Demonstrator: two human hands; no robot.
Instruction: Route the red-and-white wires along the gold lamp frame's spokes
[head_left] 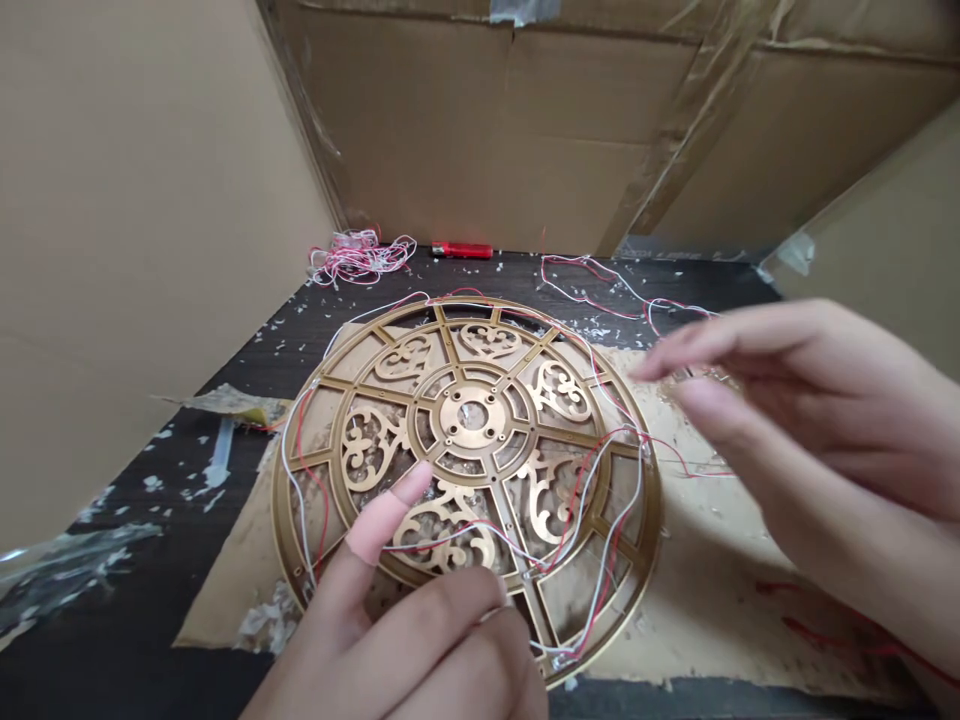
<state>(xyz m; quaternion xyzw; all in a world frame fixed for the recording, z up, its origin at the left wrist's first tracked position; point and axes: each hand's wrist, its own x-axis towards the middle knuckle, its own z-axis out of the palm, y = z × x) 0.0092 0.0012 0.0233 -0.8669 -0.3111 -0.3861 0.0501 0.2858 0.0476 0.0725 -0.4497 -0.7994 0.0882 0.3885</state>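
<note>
A round gold openwork frame with scroll ornaments lies flat on a piece of cardboard. Red and white wires run around its rim and across its lower right part. Over the lower edge of the frame is my left hand, its index finger raised and the other fingers curled; what those fingers hold, if anything, is hidden. My right hand hovers right of the frame, thumb and fingers apart, with nothing visible between them.
A tangled bundle of pink and white wire and a red lighter-like object lie at the back. Loose wire trails at the back right. Cardboard walls enclose the dark table, strewn with white scraps.
</note>
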